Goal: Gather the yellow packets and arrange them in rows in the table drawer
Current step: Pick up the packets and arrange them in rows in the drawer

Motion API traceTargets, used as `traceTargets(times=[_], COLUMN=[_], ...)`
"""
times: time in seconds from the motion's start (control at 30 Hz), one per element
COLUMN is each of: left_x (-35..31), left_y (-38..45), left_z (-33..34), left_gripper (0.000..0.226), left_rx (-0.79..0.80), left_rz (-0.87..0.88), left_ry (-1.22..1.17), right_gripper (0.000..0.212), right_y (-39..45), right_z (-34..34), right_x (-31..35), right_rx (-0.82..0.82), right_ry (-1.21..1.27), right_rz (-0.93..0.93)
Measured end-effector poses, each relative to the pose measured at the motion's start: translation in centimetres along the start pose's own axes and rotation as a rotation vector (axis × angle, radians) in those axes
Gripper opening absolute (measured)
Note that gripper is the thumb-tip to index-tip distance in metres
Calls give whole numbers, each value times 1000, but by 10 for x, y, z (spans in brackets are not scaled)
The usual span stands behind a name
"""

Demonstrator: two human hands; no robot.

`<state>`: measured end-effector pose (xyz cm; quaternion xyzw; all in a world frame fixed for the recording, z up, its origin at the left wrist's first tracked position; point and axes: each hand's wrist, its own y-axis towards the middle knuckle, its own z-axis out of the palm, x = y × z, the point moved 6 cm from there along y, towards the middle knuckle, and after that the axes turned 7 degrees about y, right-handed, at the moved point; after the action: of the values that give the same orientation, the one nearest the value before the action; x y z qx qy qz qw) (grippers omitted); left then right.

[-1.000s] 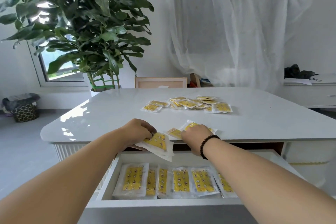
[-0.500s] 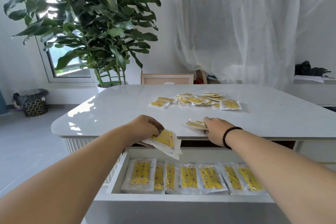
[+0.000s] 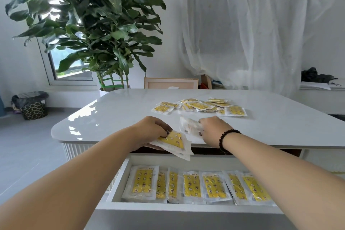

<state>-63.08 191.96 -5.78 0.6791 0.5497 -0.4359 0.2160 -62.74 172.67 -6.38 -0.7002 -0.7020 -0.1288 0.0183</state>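
Over on the far left there's a dark patterned waste bin (image 3: 31, 105) on the floor, then a big leafy green potted plant (image 3: 89, 24) behind the glossy white rounded table (image 3: 112, 114).

Left hand (image 3: 151, 130) is pinching a small stack of yellow star-print packets in clear wrappers (image 3: 172, 141), held out over the table's front edge, just above the open white drawer (image 3: 168, 209). One overlapping row of packets (image 3: 197, 185) already sits along the drawer's front, each with its long axis running front to back.

Right hand (image 3: 212, 129), the one with the dark bead bracelet (image 3: 226, 138), has its fingers curled round a blurry pale packet (image 3: 189, 124) lifted off the tabletop. Looks like it's turned back-side up, can't tell for sure.

The scattered pile of loose packets (image 3: 201, 106) lies further back on the table, ahead and slightly right of both hands, so I'd say the right hand is nearer. Nothing blocks that reach. A sheer white curtain (image 3: 252, 24) hangs behind.
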Motion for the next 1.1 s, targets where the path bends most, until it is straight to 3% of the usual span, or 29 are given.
traceTargets(times=[0.1, 0.17, 0.33, 0.4, 0.57, 0.67, 0.8, 0.93, 1.1], left_x=[-1, 1, 3, 3, 6, 13, 12, 7, 4], left_y=[-6, -13, -36, -45, -63, -67, -75, -84, -86], left_z=[-3, -2, 1, -3, -10, -17, -24, -22, -32], left_gripper=[23, 21, 60, 67, 27, 20, 20, 24, 23], left_rx=[11, 9, 19, 31, -77, -149, -164, -131, -230], left_rz=[-18, -45, -120, -115, -77, -67, 26, 76, 110], left_ry=[-53, -160, -669, -763, -825, -774, -674, -660, -678], right_gripper=[9, 17, 25, 36, 57, 83, 90, 73, 19], right_y=[-3, -10, -49, -59, -79, -89, -97, -96, -87], right_z=[-19, -27, -33, -34, -33, -31, -38, -46, -60], right_x=[13, 24, 72, 74, 77, 85, 96, 98, 77], right_rx=[-188, -267, -318, -329, -219, -124, -176, -317, -287], right_ry=[359, 484, 395, 373, 283, 250, 324, 328, 714], right_rz=[-9, -77, -591, -682, -755, -698, -591, -525, -318])
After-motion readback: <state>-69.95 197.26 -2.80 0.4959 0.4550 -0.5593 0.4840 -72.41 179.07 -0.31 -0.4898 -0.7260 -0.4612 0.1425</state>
